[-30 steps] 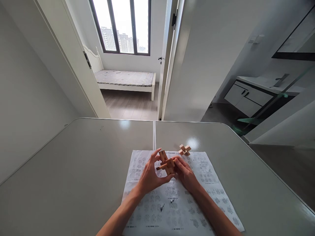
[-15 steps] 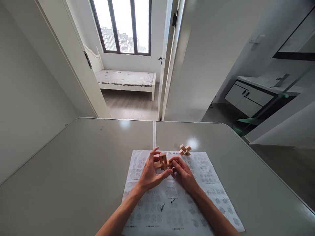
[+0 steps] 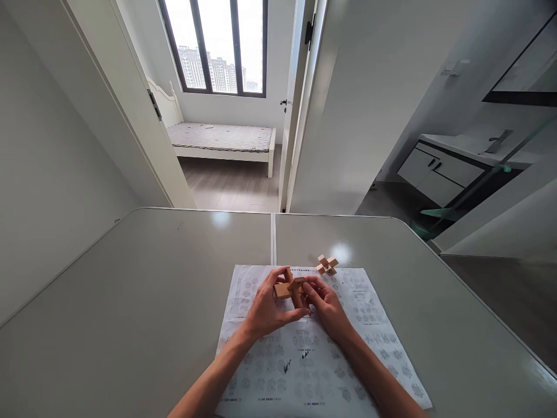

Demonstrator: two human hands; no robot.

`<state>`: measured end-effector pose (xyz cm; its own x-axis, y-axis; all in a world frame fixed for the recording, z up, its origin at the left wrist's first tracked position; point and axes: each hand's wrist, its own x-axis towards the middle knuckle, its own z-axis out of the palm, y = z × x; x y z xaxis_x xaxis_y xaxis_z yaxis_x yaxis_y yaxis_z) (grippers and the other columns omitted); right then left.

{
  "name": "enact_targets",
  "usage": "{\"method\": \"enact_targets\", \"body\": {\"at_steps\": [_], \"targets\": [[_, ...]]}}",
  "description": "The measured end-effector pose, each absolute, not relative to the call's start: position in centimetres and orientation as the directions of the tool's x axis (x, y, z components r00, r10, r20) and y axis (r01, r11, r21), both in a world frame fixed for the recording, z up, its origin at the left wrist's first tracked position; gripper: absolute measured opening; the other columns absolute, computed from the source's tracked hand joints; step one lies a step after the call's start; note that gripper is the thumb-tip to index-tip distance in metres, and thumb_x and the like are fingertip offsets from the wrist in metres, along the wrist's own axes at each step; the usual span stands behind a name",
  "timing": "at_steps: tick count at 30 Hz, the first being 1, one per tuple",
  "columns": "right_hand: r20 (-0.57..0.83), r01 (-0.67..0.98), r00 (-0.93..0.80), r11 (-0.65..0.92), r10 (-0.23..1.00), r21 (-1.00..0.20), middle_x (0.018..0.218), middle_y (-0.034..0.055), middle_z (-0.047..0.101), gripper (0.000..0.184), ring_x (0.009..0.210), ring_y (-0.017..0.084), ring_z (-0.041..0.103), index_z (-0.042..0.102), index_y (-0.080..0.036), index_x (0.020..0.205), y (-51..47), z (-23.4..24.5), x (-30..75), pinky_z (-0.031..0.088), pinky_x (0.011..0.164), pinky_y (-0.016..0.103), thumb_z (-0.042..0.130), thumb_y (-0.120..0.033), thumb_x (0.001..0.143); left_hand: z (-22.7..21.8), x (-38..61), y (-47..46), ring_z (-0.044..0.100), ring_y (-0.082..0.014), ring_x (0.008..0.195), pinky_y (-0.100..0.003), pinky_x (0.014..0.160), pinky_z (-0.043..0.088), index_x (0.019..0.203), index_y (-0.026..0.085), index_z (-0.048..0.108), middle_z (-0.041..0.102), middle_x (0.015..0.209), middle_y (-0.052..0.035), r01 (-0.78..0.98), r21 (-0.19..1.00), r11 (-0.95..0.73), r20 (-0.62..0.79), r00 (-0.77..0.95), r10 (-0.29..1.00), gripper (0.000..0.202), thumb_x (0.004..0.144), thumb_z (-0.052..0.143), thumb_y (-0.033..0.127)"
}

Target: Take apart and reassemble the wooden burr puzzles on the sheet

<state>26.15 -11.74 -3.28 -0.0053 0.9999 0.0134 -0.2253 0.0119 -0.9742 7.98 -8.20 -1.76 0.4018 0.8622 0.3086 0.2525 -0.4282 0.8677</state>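
Both my hands hold a wooden interlocking puzzle (image 3: 290, 288) of crossed bars above a printed paper sheet (image 3: 304, 371). My left hand (image 3: 266, 306) grips it from the left, thumb underneath and fingers curled over the top. My right hand (image 3: 327, 306) pinches it from the right with its fingertips. A second, smaller wooden cross puzzle (image 3: 327, 265) lies on the sheet's far edge, a little beyond my right hand and untouched.
The sheet lies on a grey table (image 3: 130, 290) with a seam down its middle. Beyond the table an open doorway shows a bed (image 3: 221, 139) under a window. A cabinet with a sink (image 3: 448, 165) stands at the right.
The puzzle has been turned between my hands, so its bars point differently. My left fingers have closed over its top. The small puzzle has not moved.
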Motion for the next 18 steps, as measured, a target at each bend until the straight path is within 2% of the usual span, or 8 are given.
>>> {"method": "enact_targets", "body": {"at_steps": [9, 13, 18], "targets": [[0.037, -0.166, 0.034, 0.042, 0.999, -0.985, 0.082, 0.0008, 0.067, 0.039, 0.062, 0.016, 0.056, 0.067, -0.025, 0.106, -11.7, -3.3, 25.8, 0.048, 0.055, 0.029, 0.068, -0.062, 0.095, -1.5, 8.1, -8.1, 0.069, -0.026, 0.104, -0.047, 0.097, 0.059, 0.134, 0.028, 0.056, 0.069, 0.121, -0.0061, 0.293, 0.85, -0.438, 0.306, 0.4, 0.864, 0.075, 0.069, 0.092, 0.034], [0.056, -0.111, 0.063, 0.063, 0.996, -0.992, 0.085, 0.0024, 0.069, 0.039, 0.069, 0.019, 0.062, 0.067, -0.025, 0.11, -11.6, -4.0, 25.7, 0.05, 0.061, 0.03, 0.065, -0.061, 0.097, -1.7, 8.1, -8.1, 0.07, -0.0267, 0.103, -0.047, 0.098, 0.059, 0.13, 0.029, 0.057, 0.07, 0.119, -0.0048, 0.339, 0.826, -0.451, 0.309, 0.396, 0.865, 0.073, 0.067, 0.093, 0.034], [0.069, -0.038, 0.068, 0.071, 0.995, -0.997, 0.088, 0.0045, 0.072, 0.039, 0.075, 0.021, 0.065, 0.068, -0.023, 0.112, -11.6, -4.4, 25.7, 0.051, 0.066, 0.032, 0.063, -0.06, 0.099, -1.9, 8.2, -8.0, 0.067, -0.0314, 0.116, -0.05, 0.103, 0.056, 0.128, 0.029, 0.058, 0.07, 0.123, -0.0068, 0.397, 0.786, -0.474, 0.325, 0.387, 0.863, 0.069, 0.067, 0.092, 0.032]]}}
